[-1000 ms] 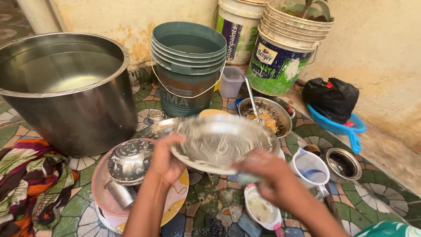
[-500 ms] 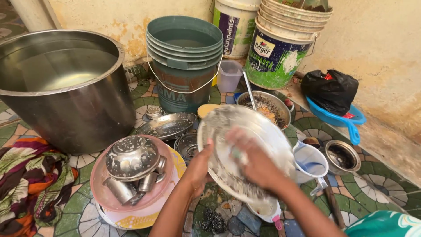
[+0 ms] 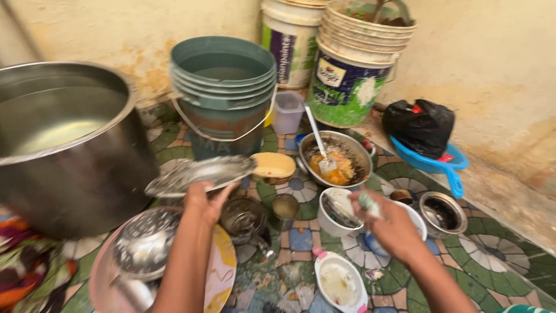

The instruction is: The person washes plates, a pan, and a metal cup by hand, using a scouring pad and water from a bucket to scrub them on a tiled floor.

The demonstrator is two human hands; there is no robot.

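Note:
My left hand (image 3: pixel 207 201) holds a steel plate (image 3: pixel 200 174) by its near rim, nearly flat, above the floor in front of the green bucket (image 3: pixel 223 93). My right hand (image 3: pixel 389 223) is closed on a small pale scrubber (image 3: pixel 367 202) and hovers over a white cup (image 3: pixel 341 211). A pink tub (image 3: pixel 110 272) at lower left holds a steel strainer (image 3: pixel 146 237) and other washed steel pieces.
A big steel pot of water (image 3: pixel 63 145) stands at left. A steel bowl of food scraps with a spoon (image 3: pixel 333 159), a small steel tumbler (image 3: pixel 285 207), a white oval dish (image 3: pixel 340 281), paint buckets (image 3: pixel 347 69) and a black bag on a blue dustpan (image 3: pixel 425 136) crowd the mosaic floor.
The plate has gone from upright in front of me, with both hands on it, to flat at the left in my left hand alone. My right hand has moved right over the white cup.

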